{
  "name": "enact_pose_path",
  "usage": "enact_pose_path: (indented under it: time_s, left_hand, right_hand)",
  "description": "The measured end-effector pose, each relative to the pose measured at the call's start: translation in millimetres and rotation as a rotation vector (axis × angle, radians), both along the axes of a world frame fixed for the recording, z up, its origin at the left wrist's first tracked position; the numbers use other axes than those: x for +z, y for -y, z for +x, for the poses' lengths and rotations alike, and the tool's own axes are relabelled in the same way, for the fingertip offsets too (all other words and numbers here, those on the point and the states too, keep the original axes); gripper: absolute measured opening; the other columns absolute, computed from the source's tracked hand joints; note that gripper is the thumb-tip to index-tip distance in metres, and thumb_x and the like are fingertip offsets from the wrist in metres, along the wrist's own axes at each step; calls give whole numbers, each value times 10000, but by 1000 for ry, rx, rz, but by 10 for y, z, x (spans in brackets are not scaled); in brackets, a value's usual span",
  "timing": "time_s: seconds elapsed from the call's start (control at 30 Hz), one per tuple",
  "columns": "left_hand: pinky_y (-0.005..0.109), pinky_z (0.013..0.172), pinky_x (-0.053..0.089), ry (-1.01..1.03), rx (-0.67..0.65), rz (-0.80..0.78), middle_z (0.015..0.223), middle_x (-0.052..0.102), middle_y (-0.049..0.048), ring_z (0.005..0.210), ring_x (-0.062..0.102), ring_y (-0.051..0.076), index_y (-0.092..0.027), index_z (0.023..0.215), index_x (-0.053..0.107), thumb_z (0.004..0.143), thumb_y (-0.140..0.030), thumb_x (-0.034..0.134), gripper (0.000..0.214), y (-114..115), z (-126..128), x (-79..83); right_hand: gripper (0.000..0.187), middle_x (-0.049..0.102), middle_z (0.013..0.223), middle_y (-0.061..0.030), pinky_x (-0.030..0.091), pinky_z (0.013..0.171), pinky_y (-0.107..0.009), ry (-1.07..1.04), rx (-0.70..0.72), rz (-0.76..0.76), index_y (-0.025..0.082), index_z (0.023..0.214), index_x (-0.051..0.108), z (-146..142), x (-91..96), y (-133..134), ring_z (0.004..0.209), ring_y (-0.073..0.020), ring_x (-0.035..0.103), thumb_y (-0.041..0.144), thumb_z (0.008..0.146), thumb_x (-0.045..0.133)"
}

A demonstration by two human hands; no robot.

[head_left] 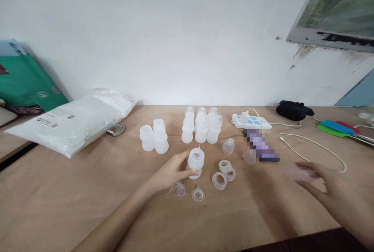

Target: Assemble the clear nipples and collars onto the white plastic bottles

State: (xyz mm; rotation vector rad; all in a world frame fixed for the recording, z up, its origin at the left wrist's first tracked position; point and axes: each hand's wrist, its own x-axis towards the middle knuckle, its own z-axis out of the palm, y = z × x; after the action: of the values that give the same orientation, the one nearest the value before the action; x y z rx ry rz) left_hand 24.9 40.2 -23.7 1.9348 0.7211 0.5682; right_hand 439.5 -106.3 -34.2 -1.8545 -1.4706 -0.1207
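Observation:
My left hand (172, 172) is wrapped round a white translucent baby bottle (196, 162) that stands on the table. A ring and a clear teat sit at its top. Off to the right, my right hand (330, 185) curves its thumb and fingers round a clear, dome-like cap (297, 173), smeared by motion. In front of the bottle lie a clear teat (198, 193) and another teat (180, 189). Several loose collar rings (219, 180) lie right of the bottle. Beyond them are a clear dome cap (228, 146) and a second dome cap (249, 156).
Several capped bottles (201, 129) stand behind; uncapped bottles (160, 137) are at their left. A plastic bag (78, 117) and coiled cable (117, 130) lie left. Rightward are a power strip (251, 121), phone (261, 146), black pouch (294, 109) and spatulas (339, 127).

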Motion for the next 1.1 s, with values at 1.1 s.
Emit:
enact_pose_path:
  time_s: [1.1]
  left_hand:
    - [358,904,465,54,51,7,1132,684,47,1055,607,267,-188,1179,618,831,-288,696,370,-25,-36,27]
  right_hand:
    - [372,685,1207,-78,539,931,-402,43,1055,-87,262,1290,600,-2140,577,-1250,1107,-225,633,155,934,574]
